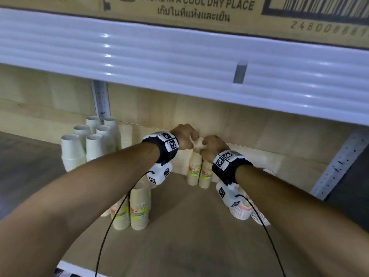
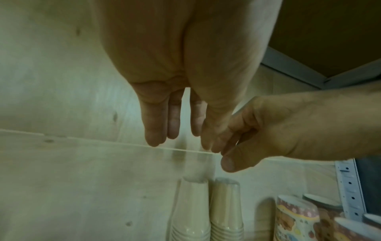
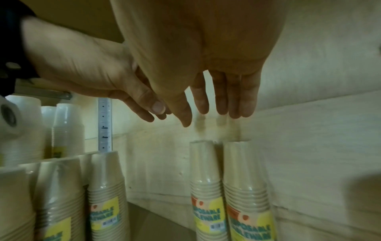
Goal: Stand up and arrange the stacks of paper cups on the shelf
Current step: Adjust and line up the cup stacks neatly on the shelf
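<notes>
At the front edge of the shelf board [image 1: 179, 246], left of centre, a group of tan sleeved cup stacks [image 1: 138, 208] stands upright, bases up. Toward the right edge, shorter patterned cup stacks [image 1: 242, 211] sit partly hidden under the right wrist camera; whether they are all upright cannot be told.

Mid-depth, both forearms reach inward. The left hand [image 1: 184, 136] and right hand [image 1: 212, 145] hang just above the pair of tan stacks [image 1: 199, 170], close to each other. In both wrist views the fingers [image 3: 224, 97] are straight and relaxed, pointing down, with a gap between fingertips and the stack tops. Neither hand grasps anything; both are released.

The pair stands upright at the back edge, near the middle, side by side and touching or almost so, just in front of the plywood back wall [image 1: 259, 124]. At the back-left corner a cluster of white cup stacks [image 1: 93, 140] stands upright.

Judged step: releasing and trimming the pair just stood up. To do it well:
- Withdraw both hands straight upward, then back, without brushing the tops; tall narrow stacks are likely to tip easily.
- If alignment is needed, press low on the sleeves, not at the top.
- Keep wrist cables [image 1: 111, 226] clear of the front stacks while retracting.
</notes>
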A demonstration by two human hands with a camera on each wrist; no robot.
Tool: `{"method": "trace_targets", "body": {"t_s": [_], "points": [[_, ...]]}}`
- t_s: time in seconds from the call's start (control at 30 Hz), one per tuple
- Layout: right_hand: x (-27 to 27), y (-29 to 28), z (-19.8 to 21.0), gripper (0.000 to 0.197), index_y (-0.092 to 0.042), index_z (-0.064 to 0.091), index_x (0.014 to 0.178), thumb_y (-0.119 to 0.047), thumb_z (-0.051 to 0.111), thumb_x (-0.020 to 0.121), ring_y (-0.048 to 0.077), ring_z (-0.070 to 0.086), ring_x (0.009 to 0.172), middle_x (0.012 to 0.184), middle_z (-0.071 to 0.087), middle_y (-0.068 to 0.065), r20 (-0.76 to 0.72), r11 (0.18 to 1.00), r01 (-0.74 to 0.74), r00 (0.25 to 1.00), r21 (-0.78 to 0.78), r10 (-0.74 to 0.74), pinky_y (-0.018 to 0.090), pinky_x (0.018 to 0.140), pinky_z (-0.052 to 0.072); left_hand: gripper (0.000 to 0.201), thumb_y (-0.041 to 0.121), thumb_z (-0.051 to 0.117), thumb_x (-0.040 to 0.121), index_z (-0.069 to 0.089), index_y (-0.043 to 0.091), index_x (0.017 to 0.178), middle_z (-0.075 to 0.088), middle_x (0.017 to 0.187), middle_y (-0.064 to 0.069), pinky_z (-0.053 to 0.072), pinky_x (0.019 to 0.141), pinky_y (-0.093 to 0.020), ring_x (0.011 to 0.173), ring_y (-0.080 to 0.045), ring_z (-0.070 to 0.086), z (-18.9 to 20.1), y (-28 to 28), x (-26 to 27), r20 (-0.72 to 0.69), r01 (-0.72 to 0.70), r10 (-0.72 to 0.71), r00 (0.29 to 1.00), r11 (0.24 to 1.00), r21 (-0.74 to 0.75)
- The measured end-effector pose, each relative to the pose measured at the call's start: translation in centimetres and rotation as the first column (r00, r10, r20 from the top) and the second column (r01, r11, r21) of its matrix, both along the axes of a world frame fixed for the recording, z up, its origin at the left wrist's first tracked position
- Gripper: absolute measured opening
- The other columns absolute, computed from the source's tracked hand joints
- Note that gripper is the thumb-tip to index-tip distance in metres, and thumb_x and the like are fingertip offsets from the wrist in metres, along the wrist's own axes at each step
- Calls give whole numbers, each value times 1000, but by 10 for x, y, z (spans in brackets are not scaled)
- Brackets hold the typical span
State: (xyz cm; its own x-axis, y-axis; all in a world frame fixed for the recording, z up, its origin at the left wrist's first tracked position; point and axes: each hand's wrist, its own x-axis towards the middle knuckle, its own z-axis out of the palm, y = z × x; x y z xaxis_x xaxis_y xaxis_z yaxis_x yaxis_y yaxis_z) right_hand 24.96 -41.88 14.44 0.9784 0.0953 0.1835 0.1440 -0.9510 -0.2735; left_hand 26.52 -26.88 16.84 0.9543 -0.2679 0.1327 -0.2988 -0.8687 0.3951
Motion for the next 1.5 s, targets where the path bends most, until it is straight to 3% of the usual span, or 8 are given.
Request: {"method": "trace_targets", "body": {"t_s": [0.37, 0.5, 0.6, 0.73, 1.03, 1.17, 1.3, 1.5], "points": [[-50, 82, 19, 30, -20, 68, 110, -31, 67, 82, 24, 59, 102, 114, 62, 6, -87, 965, -259, 961, 48, 262, 28, 79, 48, 38, 21, 75, 81, 67, 19, 117, 51, 106, 3, 44, 79, -25, 97, -17, 52, 39, 73, -58, -95, -90, 108, 990, 979, 182], [-72, 111, 23, 26, -17, 71, 108, -27, 68, 83, 21, 61, 91, 111, 66, 7, -146, 932, -360, 921, 40, 362, 21, 66, 41, 30, 11, 73, 79, 72, 17, 109, 65, 93, -3, 51, 65, -24, 77, -18, 60, 43, 97, -84, -174, -100, 142, 974, 968, 231], [-87, 128, 23, 32, -14, 71, 111, -28, 71, 83, 21, 63, 97, 113, 66, 5, -210, 915, -402, 891, 43, 402, 23, 73, 47, 24, 6, 71, 79, 74, 7, 102, 67, 81, -9, 49, 56, -20, 64, -17, 59, 41, 111, -102, -231, -97, 160, 960, 960, 263], [-104, 143, 18, 32, -9, 72, 106, -28, 74, 81, 23, 66, 97, 108, 68, 5, -276, 899, -437, 860, 32, 428, 28, 77, 51, 25, 9, 69, 77, 74, 4, 101, 69, 85, -14, 47, 64, -25, 67, -20, 57, 33, 125, -117, -272, -106, 205, 940, 935, 337], [-113, 153, 0, 21, -18, 60, 81, -27, 79, 78, 14, 56, 76, 83, 60, -3, -278, 870, -493, 833, 17, 478, 19, 50, 35, 30, 4, 71, 74, 74, 3, 104, 68, 86, -11, 50, 64, -28, 68, -20, 57, 0, 141, -137, -377, -91, 226, 898, 935, 343], [-110, 157, -9, 30, -16, 56, 60, -24, 80, 76, 13, 52, 66, 66, 49, -9, -289, 862, -505, 821, 36, 493, 21, 49, 33, 30, 10, 71, 83, 72, 6, 113, 71, 111, -16, 58, 81, -35, 81, -24, 66, -11, 145, -141, -404, -66, 200, 893, 944, 322], [-111, 158, -12, 19, -9, 67, 74, -23, 80, 75, 15, 54, 68, 64, 50, -9, -270, 866, -499, 829, 40, 490, 21, 48, 34, 33, 8, 71, 83, 70, 7, 117, 69, 113, -13, 58, 87, -43, 101, -29, 68, -20, 148, -145, -396, -68, 178, 901, 959, 276], [-110, 157, -13, 24, -9, 62, 67, -23, 80, 73, 16, 53, 67, 65, 50, -6, -268, 866, -498, 831, 33, 488, 22, 50, 35, 30, 9, 70, 84, 71, 4, 113, 70, 110, -16, 60, 79, -37, 89, -26, 69, -19, 146, -151, -359, -79, 190, 914, 950, 301]]}}
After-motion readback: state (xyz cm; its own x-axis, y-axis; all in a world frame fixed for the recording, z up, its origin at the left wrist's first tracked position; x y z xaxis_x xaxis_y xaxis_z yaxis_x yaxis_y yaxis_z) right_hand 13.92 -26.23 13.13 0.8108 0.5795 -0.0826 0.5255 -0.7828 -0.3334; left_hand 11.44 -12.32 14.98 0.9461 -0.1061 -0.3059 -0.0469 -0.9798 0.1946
